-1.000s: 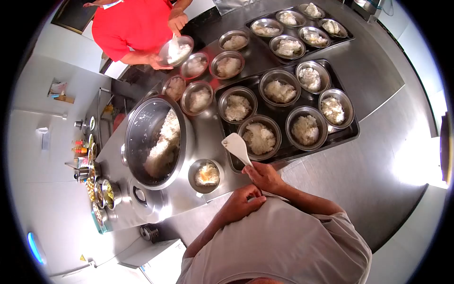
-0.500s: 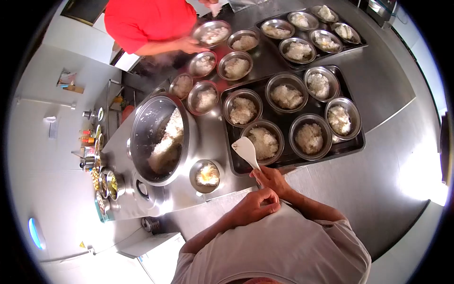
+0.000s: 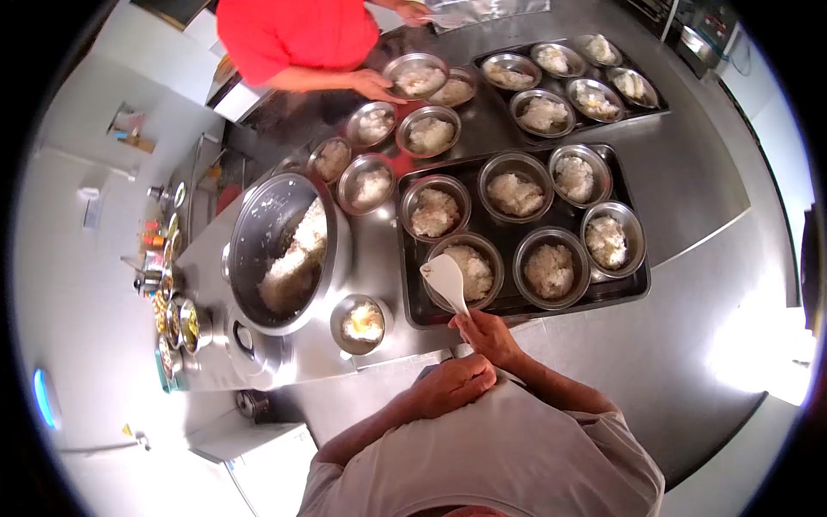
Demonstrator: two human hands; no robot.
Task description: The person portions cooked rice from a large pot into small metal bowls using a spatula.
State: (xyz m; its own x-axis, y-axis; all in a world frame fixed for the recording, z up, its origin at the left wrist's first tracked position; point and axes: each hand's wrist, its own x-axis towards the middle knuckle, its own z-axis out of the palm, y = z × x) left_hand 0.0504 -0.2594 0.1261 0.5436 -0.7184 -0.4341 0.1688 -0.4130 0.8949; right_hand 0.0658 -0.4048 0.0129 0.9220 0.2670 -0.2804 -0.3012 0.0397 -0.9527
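Note:
My right hand (image 3: pixel 489 336) grips the handle of a white rice paddle (image 3: pixel 445 277), whose blade is over a metal bowl of rice (image 3: pixel 469 269) at the near left corner of the black tray (image 3: pixel 525 312). My left hand (image 3: pixel 455 383) rests against my shirt with its fingers curled; whether anything is inside them is hidden. Left of the paddle, a small bowl (image 3: pixel 361 325) with rice and something yellowish stands on the steel counter. Beyond it is a large pot (image 3: pixel 284 250) partly filled with rice.
A co-worker in red (image 3: pixel 297 39) stands across the counter, one hand on a bowl of rice (image 3: pixel 417 77). A second tray (image 3: pixel 594 119) of rice bowls lies at the back. Several bowls stand between pot and trays. A pot lid (image 3: pixel 258 349) lies at left.
The co-worker has brought the bowl rightward and lowered it toward the other bowls. My right hand still holds the paddle, whose blade has shifted over the near bowl. My view has shifted somewhat.

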